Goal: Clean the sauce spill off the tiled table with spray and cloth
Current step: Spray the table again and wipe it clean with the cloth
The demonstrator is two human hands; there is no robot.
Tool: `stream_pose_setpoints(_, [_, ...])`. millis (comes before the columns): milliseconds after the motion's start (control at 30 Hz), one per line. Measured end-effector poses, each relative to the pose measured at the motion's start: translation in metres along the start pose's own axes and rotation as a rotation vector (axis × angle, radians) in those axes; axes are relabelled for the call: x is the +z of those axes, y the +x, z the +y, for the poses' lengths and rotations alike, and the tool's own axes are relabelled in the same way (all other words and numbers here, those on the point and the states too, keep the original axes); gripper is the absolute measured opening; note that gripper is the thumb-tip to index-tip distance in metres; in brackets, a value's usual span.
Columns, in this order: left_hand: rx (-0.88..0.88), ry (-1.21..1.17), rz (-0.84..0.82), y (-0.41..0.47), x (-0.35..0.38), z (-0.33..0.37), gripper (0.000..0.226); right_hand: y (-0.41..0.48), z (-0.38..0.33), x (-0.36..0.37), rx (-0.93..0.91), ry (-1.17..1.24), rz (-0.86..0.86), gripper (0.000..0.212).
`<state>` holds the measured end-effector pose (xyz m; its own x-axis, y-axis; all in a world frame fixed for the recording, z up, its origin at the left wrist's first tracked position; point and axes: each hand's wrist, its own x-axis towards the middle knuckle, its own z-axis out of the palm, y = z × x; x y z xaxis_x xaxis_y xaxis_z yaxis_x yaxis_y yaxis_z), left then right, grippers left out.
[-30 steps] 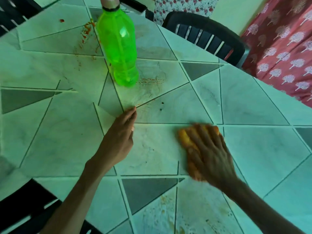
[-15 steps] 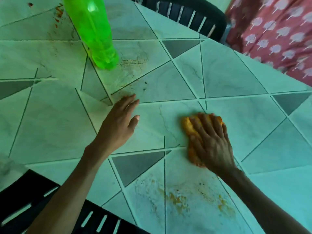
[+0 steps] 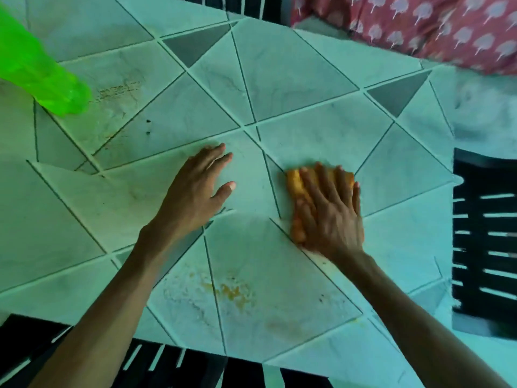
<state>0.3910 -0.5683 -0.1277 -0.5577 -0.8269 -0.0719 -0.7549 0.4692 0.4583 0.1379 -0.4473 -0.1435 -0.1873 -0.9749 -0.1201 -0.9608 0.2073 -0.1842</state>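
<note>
On the tiled desk (image 3: 293, 79) the right hand (image 3: 330, 217) presses flat on the orange cloth (image 3: 296, 183), mid-wipe, the left hand (image 3: 195, 197) lies flat and empty, and I think the cloth must next slide to the yellow sauce (image 3: 235, 294) nearer the front edge.

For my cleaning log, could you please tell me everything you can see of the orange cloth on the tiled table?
The orange cloth looks soft and bunched, crumpled into a wad. It lies on the pale tiled table. The right hand presses flat on top with fingers spread, covering most of it; only its left edge and bits between the fingers show. Nothing else touches it.
</note>
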Motion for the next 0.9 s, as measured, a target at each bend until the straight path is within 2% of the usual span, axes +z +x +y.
stream_pose_setpoints(100, [-0.022, -0.044, 0.007, 0.003, 0.012, 0.011, 0.058, 0.047, -0.033, 0.003, 0.102, 0.069, 0.062, 0.059])
stream_pose_setpoints(133, [-0.026, -0.058, 0.02, 0.004, 0.017, 0.018, 0.055, 0.038, -0.038, 0.006, 0.058, 0.062, 0.073, 0.06])
stream_pose_setpoints(233, [-0.053, -0.11, 0.056, 0.01, 0.023, 0.034, 0.05, -0.046, -0.033, 0.013, -0.233, 0.002, 0.01, 0.061])
stream_pose_setpoints(300, [-0.044, -0.097, 0.05, 0.016, 0.027, 0.048, 0.05, -0.098, 0.001, 0.009, -0.289, -0.008, -0.03, 0.061])
stream_pose_setpoints(400, [0.022, -0.058, 0.001, 0.025, 0.039, 0.074, 0.054, -0.1, 0.065, -0.002, -0.124, -0.015, -0.001, 0.059])
stream_pose_setpoints(533, [0.088, -0.024, -0.043, 0.032, 0.058, 0.11, 0.058, -0.039, 0.129, -0.019, 0.267, 0.059, 0.053, 0.061])
stream_pose_setpoints(633, [0.125, -0.031, -0.057, 0.039, 0.069, 0.132, 0.059, -0.076, 0.137, -0.016, 0.372, 0.033, 0.117, 0.061])
stream_pose_setpoints(700, [0.15, -0.031, -0.07, 0.043, 0.075, 0.141, 0.059, -0.132, 0.111, -0.009, 0.364, 0.033, 0.13, 0.061])
stream_pose_setpoints(767, [0.172, -0.022, -0.092, 0.05, 0.081, 0.149, 0.058, -0.175, 0.078, -0.003, 0.27, 0.044, 0.097, 0.061])
stream_pose_setpoints(833, [0.162, -0.016, -0.116, 0.057, 0.087, 0.156, 0.057, -0.175, 0.064, -0.003, 0.141, 0.033, 0.032, 0.064])
stream_pose_setpoints(900, [0.13, -0.009, -0.114, 0.06, 0.094, 0.162, 0.058, -0.133, 0.079, -0.007, 0.047, 0.024, 0.01, 0.063])
